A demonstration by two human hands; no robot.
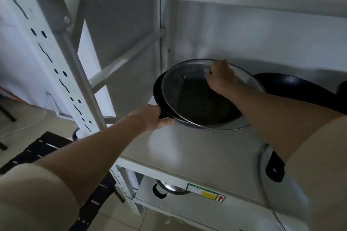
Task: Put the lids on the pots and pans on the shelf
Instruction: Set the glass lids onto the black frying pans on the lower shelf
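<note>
Head view: right grip (220, 78) pinching the glass lid (187, 88), still askew on the pan (159, 90); left grip (152, 118) clasping its handle; another lid (262, 157) waiting at five o'clock.

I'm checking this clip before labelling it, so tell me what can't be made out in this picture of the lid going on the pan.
Head view only:
- Glass lid's knob: covered by the right hand.
- Pan handle: wrapped by the left hand.
- Second pan: right part cut off by the frame edge and the right arm.
- Another lid, near right: mostly behind the sleeve.
- Pot on the lower shelf: mostly hidden by the shelf board.
</note>
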